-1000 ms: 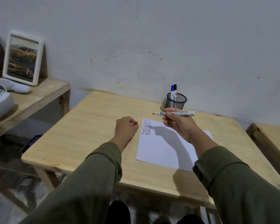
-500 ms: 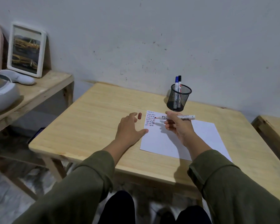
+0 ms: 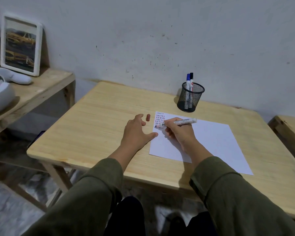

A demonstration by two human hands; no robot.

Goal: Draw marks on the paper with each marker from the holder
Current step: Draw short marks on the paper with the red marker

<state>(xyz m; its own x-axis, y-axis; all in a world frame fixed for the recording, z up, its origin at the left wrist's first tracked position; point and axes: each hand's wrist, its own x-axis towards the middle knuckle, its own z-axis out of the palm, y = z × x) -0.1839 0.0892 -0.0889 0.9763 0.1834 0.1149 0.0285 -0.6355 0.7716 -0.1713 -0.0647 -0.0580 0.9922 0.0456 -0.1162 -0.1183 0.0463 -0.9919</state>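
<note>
Where right hand [image 3: 178,132] covers paper [image 3: 211,142], marker [image 3: 180,122] tip hidden.

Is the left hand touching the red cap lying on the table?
Apart. The head view shows bare wood between the left hand fingertips and the red cap.

Dim, soft shadows, edges warped.

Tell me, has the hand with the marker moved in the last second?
Yes. The right hand came down from beside the mesh holder toward the person, bringing the marker onto the paper.
</note>
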